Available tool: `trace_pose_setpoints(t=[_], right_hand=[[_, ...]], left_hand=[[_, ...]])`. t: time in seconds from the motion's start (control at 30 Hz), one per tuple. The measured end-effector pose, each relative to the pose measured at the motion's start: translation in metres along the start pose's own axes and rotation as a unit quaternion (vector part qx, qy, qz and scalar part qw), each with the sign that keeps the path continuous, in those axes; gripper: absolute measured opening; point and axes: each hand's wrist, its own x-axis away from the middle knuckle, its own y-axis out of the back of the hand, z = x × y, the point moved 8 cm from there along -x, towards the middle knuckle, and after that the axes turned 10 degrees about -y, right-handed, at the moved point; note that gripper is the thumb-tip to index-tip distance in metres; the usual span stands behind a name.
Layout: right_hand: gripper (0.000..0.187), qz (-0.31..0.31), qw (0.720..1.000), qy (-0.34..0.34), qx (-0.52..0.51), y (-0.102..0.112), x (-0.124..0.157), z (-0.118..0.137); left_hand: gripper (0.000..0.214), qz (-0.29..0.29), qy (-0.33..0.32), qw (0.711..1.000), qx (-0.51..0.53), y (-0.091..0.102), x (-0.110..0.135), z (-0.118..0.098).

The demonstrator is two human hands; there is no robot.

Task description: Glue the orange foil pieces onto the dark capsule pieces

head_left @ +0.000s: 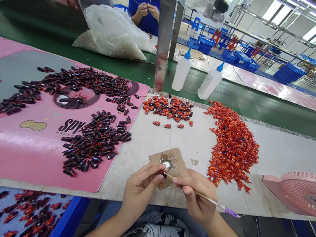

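Note:
My left hand [144, 184] pinches a small black-and-orange plastic piece [162, 173] between thumb and fingertips. In my right hand [197, 193] is a thin wooden stick [205, 198] with a purple end, its tip touching or very near that piece. Just beyond my fingers lies a brown cardboard square [180, 165] with a white spot of what looks like glue and many tiny specks. Behind it is a cluster of orange-and-black pieces [172, 108], several of them set apart in a row. A big pile of shiny orange pieces [230, 149] lies to the right.
Black parts with orange rims [91, 146] cover much of the pink mat [43, 164]. Two white bottles with blue nozzles [181, 73] stand behind. A pink fan [304, 192] is at right, a blue bin [71, 217] lower left. Another person's hands [148, 10] work across the bench.

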Motion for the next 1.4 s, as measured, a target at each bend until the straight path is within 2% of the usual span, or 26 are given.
trace_pose_setpoints(t=[0.33, 0.47, 0.6, 0.7, 0.77, 0.87, 0.97, 1.07, 1.13, 1.2, 1.4], right_hand=[[0.029, 0.009, 1.0, 0.003, 0.006, -0.003, -0.002, -0.002], [0.028, -0.016, 1.0, 0.003, -0.009, 0.005, 0.003, -0.006], [0.033, -0.1, 0.995, 0.019, -0.006, 0.035, 0.01, -0.017], [0.029, -0.145, 0.986, 0.033, 0.073, 0.068, 0.008, -0.022], [0.019, -0.112, 0.975, 0.04, 0.188, 0.082, 0.001, -0.025], [0.012, -0.003, 0.933, 0.035, 0.357, 0.087, -0.004, -0.036], [0.015, 0.095, 0.876, -0.013, 0.472, 0.085, 0.001, -0.059], [0.022, 0.167, 0.835, -0.087, 0.517, 0.082, 0.01, -0.082], [0.025, 0.188, 0.83, -0.133, 0.508, 0.082, 0.014, -0.091], [0.027, 0.19, 0.838, -0.16, 0.486, 0.083, 0.015, -0.096], [0.025, 0.177, 0.851, -0.191, 0.456, 0.094, 0.011, -0.111]], left_hand=[[0.014, 0.008, 0.002, 1.0, -0.02, 0.001, 0.001, 0.0], [0.014, 0.002, 0.008, 1.0, -0.004, 0.001, 0.002, 0.002], [0.013, 0.0, 0.028, 1.0, 0.013, 0.001, 0.003, 0.006], [0.013, -0.003, 0.028, 0.999, 0.016, 0.001, 0.004, 0.007], [0.014, -0.007, 0.026, 0.999, 0.017, 0.002, 0.005, 0.007], [0.014, -0.015, 0.028, 0.999, 0.019, 0.003, 0.006, 0.008], [0.014, -0.018, 0.033, 0.999, 0.018, 0.003, 0.006, 0.01], [0.015, -0.023, 0.038, 0.999, 0.017, 0.004, 0.006, 0.011], [0.015, -0.028, 0.037, 0.999, 0.014, 0.005, 0.006, 0.011], [0.015, -0.03, 0.032, 0.999, 0.007, 0.006, 0.006, 0.01], [0.017, -0.038, 0.036, 0.999, 0.004, 0.004, 0.006, 0.008]])
